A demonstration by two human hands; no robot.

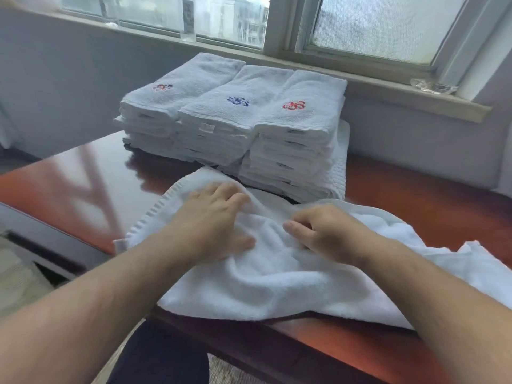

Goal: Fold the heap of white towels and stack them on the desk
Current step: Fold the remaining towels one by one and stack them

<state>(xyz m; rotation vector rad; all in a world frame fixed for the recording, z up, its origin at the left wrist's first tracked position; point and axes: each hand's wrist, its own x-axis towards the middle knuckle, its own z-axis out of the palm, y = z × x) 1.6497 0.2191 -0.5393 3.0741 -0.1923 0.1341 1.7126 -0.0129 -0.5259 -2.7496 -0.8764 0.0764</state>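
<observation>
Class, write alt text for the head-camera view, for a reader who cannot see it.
A person's left hand and right hand grip a crumpled white towel on a reddish wooden desk. Behind it stand three stacks of folded towels with embroidered emblems, below a window.

The towel [277, 275] runs off the right of my view, its end unseen. My right hand [324, 228] buries its curled fingertips in the folds. I can't read the small tags [207, 127] on the stacked towels [238, 112].
</observation>
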